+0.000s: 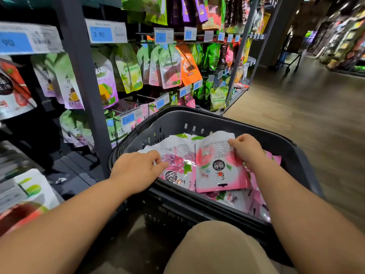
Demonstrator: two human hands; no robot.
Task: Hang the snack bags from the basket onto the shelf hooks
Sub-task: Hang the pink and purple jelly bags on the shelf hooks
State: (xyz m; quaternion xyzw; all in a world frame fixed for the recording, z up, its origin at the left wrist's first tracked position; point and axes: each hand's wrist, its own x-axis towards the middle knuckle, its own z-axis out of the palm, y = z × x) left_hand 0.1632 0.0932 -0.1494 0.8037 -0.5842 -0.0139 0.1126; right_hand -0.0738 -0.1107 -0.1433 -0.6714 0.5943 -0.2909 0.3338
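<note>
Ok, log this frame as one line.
stage: picking | left hand: on bag in basket | right hand: gripping pink bag | hung: none yet

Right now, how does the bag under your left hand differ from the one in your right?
The purple-flowered bag lies flat and crinkled under the left hand, partly covered. The pink bag sits on top, smoother and fully visible, pinched at its corner by the right hand. Both are white-backed, show printed backs, and lie in the basket.

Glossy pink-and-white plastic snack bags (218, 167) heaped back-side up in dark plastic basket (233, 125), green-and-pink pouches (169, 66) hanging on metal shelf hooks (146, 96)
</note>
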